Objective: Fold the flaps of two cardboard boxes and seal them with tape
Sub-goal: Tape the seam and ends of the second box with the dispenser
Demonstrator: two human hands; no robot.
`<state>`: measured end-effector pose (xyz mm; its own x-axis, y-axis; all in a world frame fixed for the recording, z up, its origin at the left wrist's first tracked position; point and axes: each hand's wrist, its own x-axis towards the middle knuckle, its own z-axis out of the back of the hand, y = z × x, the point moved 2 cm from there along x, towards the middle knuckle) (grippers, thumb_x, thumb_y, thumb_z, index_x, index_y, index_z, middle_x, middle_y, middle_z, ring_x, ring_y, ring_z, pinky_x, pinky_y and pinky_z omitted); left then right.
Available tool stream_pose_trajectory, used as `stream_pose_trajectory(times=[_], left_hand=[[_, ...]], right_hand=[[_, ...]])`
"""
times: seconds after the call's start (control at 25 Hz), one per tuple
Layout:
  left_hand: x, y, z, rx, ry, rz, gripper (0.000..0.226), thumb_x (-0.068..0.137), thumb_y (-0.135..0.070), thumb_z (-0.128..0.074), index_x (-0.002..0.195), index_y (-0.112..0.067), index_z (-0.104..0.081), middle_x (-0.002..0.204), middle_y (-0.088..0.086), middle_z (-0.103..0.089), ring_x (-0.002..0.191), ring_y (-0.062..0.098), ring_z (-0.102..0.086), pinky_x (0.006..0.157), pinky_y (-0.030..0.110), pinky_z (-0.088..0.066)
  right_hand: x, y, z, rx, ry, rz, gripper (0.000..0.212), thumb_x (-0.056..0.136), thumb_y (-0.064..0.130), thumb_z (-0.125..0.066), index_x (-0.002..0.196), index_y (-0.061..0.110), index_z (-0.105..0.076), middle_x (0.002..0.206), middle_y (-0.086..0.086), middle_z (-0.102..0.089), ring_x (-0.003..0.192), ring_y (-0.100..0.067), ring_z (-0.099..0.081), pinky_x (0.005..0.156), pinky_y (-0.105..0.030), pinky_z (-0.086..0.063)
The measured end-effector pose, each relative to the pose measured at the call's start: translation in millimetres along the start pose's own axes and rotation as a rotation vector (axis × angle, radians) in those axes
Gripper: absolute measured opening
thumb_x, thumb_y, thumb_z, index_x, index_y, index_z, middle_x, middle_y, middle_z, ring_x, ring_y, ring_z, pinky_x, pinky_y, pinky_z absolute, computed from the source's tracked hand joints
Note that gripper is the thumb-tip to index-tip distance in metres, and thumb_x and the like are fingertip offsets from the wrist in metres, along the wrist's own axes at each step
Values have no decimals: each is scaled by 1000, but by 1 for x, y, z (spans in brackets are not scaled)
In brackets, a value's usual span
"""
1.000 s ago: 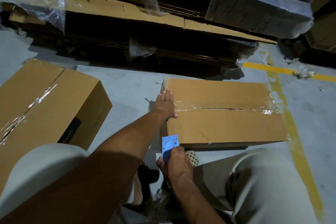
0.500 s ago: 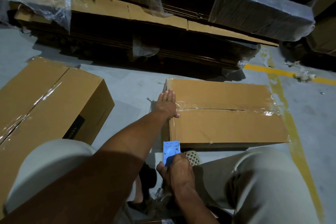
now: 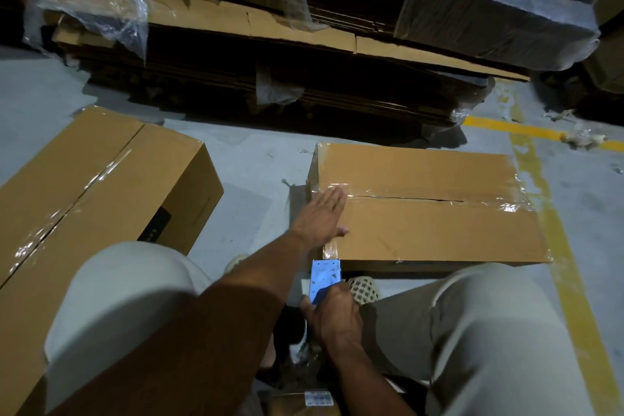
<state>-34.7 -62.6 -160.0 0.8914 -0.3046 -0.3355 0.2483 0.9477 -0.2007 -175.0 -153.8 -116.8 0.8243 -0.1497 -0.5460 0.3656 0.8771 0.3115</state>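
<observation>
Boxes: left box [image 3: 84, 186] and right box [image 3: 429, 203] sit on the floor, flaps closed, seams taped. Left hand [image 3: 320, 213] lies flat, open; right hand [image 3: 332, 314] grips tape dispenser [image 3: 325, 279], strip apparently uncut.

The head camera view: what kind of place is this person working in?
Probably a warehouse or packing area. Flattened cardboard stacks under plastic wrap fill the back, yellow floor lines mark the grey concrete, and two taped boxes sit on the floor.
</observation>
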Motion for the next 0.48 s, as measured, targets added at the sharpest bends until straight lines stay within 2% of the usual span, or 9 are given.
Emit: stream_pose_trajectory(times=[0.08, 0.2, 0.48], left_hand=[[-9, -16, -18, -75, 52, 35, 92, 97, -61, -31, 151, -3, 16, 159, 17, 22, 147, 30, 19, 121, 44, 8], [-11, -22, -37, -104, -10, 83, 88, 98, -62, -24, 152, -6, 16, 157, 16, 28, 145, 29, 27, 121, 49, 6], [-11, -19, -44, -150, -39, 61, 83, 99, -58, -25, 153, -9, 15, 158, 15, 27, 145, 29, 29, 121, 49, 4]], right_hand=[[2, 0, -3, 22, 25, -15, 62, 81, 48, -68, 121, 6, -45, 117, -7, -62, 110, -26, -62, 87, -33, -51], [6, -5, -6, 63, 79, -35, 67, 79, 50, -69, 123, 7, -43, 116, -7, -61, 109, -27, -61, 86, -32, -50], [14, -10, -16, 159, 188, -118, 70, 76, 35, -73, 125, 11, -30, 116, -9, -59, 103, -29, -62, 85, -38, -55]])
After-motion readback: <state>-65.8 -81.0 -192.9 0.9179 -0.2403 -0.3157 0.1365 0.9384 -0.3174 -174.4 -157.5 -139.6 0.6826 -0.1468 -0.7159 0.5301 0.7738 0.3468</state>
